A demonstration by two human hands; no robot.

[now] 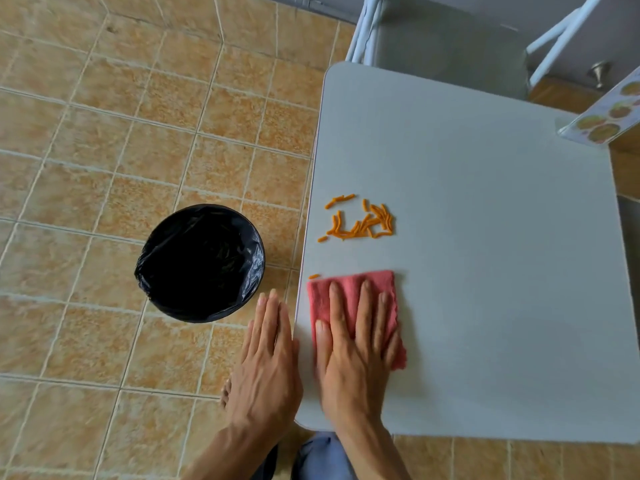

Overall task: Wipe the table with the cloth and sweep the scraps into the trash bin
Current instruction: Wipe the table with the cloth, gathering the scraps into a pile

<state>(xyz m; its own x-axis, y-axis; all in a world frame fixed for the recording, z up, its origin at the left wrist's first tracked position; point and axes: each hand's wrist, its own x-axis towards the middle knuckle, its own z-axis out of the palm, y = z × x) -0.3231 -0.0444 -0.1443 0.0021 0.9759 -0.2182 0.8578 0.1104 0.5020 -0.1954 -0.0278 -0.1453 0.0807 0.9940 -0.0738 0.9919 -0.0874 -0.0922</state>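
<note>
Standing by, I see the trash bin (201,263) on the floor, black-lined, with no scraps visible inside. The left hand (266,362) hovers flat and open beside the table (485,237) edge. The right hand (356,351) presses flat on the pink cloth (349,289). Orange scraps (360,220) lie just beyond it, unswept; most work looks left. No readable writing anywhere.

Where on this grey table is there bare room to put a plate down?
The grey table is bare right of the orange scraps and pink cloth, up to the patterned board at the far right corner. Its left edge is crowded.
</note>
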